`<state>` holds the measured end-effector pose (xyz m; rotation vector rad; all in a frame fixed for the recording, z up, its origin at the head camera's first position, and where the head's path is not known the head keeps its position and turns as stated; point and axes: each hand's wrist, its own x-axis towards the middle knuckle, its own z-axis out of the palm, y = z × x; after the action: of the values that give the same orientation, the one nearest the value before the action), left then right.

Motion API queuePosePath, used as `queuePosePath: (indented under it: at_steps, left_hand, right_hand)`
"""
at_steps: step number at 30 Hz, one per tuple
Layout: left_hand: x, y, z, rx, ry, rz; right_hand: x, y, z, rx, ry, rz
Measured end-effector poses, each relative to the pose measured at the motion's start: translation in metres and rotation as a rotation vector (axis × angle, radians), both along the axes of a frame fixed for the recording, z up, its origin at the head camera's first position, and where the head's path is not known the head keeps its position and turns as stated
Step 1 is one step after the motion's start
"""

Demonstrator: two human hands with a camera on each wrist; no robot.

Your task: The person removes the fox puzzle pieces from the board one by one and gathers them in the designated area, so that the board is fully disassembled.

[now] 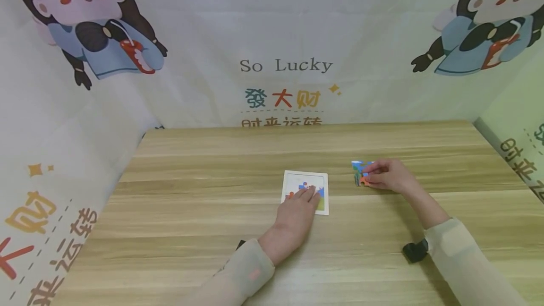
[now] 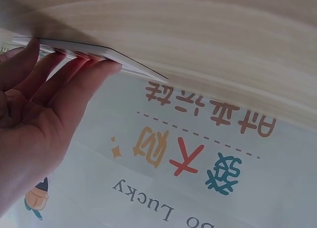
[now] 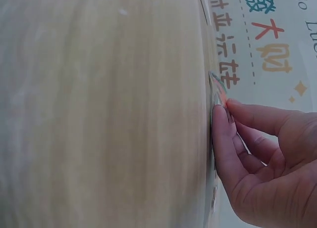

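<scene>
Your right hand (image 1: 393, 174) is pinching a puzzle piece (image 3: 220, 87) thumb-to-finger, right of the white tray (image 1: 326, 195), prob for better control. Your left hand (image 1: 296, 214) is lying straight-fingered on the tray, gripping nothing, I'm guessing to stop it sliding.

Head view downward, wrist close-ups, seemingly tilted

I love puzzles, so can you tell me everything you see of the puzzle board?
The puzzle board is thin and four-sided, perhaps cardboard, with a white border. Inside, a pale area shows beside bits of blue, red and yellow-green picture. It lies flat on the table, and the left hand rests on it, hiding part.
</scene>
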<state>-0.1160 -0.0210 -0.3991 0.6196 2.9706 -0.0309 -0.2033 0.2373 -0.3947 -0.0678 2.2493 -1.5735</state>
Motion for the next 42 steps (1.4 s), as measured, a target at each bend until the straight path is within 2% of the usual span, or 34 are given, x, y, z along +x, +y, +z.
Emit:
queuePosePath:
  at_steps: [10,13,28,34,42]
  left_hand:
    - [0.000,0.000,-0.001,0.005,0.002,-0.005]
    - [0.000,-0.001,-0.001,0.003,0.003,-0.008]
    - [0.000,-0.002,-0.001,-0.014,0.007,-0.011]
    - [0.000,-0.003,0.000,-0.005,0.008,-0.010]
    - [-0.001,-0.003,-0.002,0.000,0.028,-0.019]
  right_hand:
    - [0.001,-0.004,-0.001,0.385,0.168,0.005]
    - [0.003,-0.005,0.000,0.447,0.194,0.001]
    - [0.006,-0.001,0.004,0.404,0.160,-0.014]
    - [0.006,0.000,0.005,0.325,0.113,-0.021]
    - [0.004,0.006,0.005,0.254,0.115,-0.028]
